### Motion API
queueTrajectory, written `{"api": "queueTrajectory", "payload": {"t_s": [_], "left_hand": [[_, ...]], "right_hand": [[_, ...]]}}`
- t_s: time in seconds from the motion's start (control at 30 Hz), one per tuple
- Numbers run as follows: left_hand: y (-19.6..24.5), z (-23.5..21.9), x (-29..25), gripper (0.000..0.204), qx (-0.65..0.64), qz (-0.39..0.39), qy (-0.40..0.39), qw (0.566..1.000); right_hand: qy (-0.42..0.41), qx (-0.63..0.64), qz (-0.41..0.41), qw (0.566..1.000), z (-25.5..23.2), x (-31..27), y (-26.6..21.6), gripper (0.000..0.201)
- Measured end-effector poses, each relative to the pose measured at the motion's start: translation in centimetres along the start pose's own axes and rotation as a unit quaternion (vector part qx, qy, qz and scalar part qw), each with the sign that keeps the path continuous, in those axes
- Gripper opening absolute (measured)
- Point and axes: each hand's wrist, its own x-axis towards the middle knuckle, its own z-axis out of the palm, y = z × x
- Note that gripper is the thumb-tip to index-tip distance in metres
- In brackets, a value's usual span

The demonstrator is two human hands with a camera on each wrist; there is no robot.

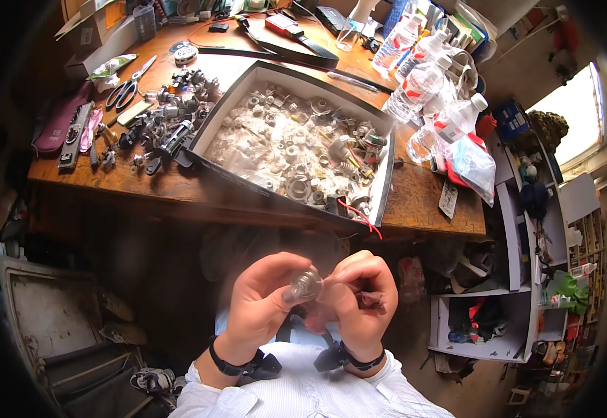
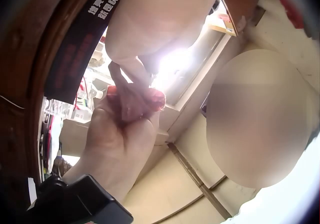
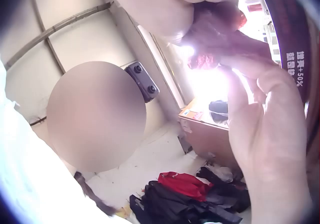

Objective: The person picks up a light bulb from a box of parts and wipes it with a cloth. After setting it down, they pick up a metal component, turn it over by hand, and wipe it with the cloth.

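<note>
Above the lap, my left hand [image 1: 265, 296] pinches a round, ribbed metal part [image 1: 306, 284] between thumb and fingers. Close beside it, my right hand [image 1: 360, 296] holds a crumpled reddish-brown cloth [image 1: 371, 301] under curled fingers, with its thumb and forefinger right at the part's edge. In the left wrist view, a reddish piece of the cloth [image 2: 157, 100] shows by the fingers, while the metal part is hidden. The cloth [image 3: 203, 61] also shows under my right hand [image 3: 155, 9] in the right wrist view, against bright window glare.
Ahead, a shallow box [image 1: 213, 182] of dusty metal parts sits at the wooden table's [image 1: 429, 195] front edge. Left of it lie a heap of metal fittings [image 1: 171, 129] and scissors [image 1: 128, 90]. Several plastic bottles [image 1: 425, 83] stand on the right. A low shelf unit [image 1: 519, 348] stands beyond.
</note>
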Motion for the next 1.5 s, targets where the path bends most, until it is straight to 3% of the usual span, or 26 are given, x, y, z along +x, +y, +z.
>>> {"api": "queueTrajectory", "payload": {"t_s": [0.1, 0.27, 0.37, 0.47, 0.53, 0.63, 0.7, 0.8, 0.9, 1.0, 1.07, 1.17, 1.23, 1.37, 1.43, 1.5], "left_hand": [[0.2, 0.2, 0.0, 0.041, -0.026, -0.042, 0.022, 0.999], [0.0, 0.2, 0.3, 0.040, -0.048, -0.050, 0.025, 0.997], [-0.1, 0.2, 0.4, 0.038, -0.035, -0.039, 0.027, 0.998], [-0.4, 0.3, 0.7, 0.036, 0.007, 0.026, 0.013, 1.000], [-0.7, 0.2, 0.8, 0.032, 0.072, 0.118, 0.005, 0.990], [-0.6, 0.7, 0.6, 0.032, 0.175, 0.181, 0.021, 0.968], [0.2, 0.8, 0.5, 0.035, 0.221, 0.184, 0.020, 0.957], [1.5, 0.7, 0.7, 0.037, 0.376, 0.148, -0.023, 0.914], [1.2, 1.3, 0.8, 0.038, 0.340, 0.092, -0.004, 0.936], [1.3, 1.8, 0.8, 0.040, 0.329, 0.082, -0.015, 0.941], [1.4, 1.9, 0.9, 0.043, 0.313, 0.078, -0.023, 0.946], [1.3, 1.9, 0.8, 0.039, 0.291, 0.079, -0.022, 0.953], [1.0, 2.2, 0.7, 0.032, 0.136, 0.062, 0.016, 0.989], [0.5, 0.4, 0.7, 0.027, 0.224, 0.103, -0.043, 0.968], [0.6, 0.6, 0.7, 0.028, 0.231, 0.103, -0.033, 0.967], [0.6, 0.5, 0.7, 0.026, 0.320, 0.136, -0.038, 0.937]], "right_hand": [[0.044, 0.057, 0.033, 0.997, 0.2, -0.2, 0.2, 0.014], [0.029, -0.005, -0.006, 1.000, 0.2, -0.1, -0.1, 0.014], [0.036, -0.044, -0.030, 0.998, 0.3, -0.1, 0.1, 0.014], [0.012, -0.115, -0.049, 0.992, 0.3, -0.1, 0.1, 0.015], [0.000, -0.131, -0.053, 0.990, 0.3, 0.1, 0.0, 0.015], [-0.021, -0.148, -0.052, 0.987, 0.2, 0.4, -0.6, 0.015], [-0.032, -0.116, -0.005, 0.993, 0.0, 0.3, -1.0, 0.015], [-0.022, -0.111, -0.009, 0.994, -0.4, 0.2, -0.4, 0.014], [-0.006, -0.092, 0.014, 0.996, -0.6, 0.6, -0.5, 0.012], [-0.034, -0.110, 0.000, 0.993, -0.9, 0.8, -0.3, 0.012], [-0.019, -0.024, 0.075, 0.997, -0.8, 0.7, -0.3, 0.012], [-0.029, -0.022, 0.074, 0.997, -0.8, 0.7, -0.2, 0.012], [-0.054, -0.050, 0.057, 0.996, -1.3, 0.7, -0.2, 0.013], [-0.099, -0.087, 0.027, 0.991, -1.7, 0.8, -0.7, 0.016], [-0.096, -0.090, 0.023, 0.991, -1.7, 0.8, -0.7, 0.016], [-0.094, -0.093, 0.020, 0.991, -1.7, 0.8, -0.7, 0.017]]}}
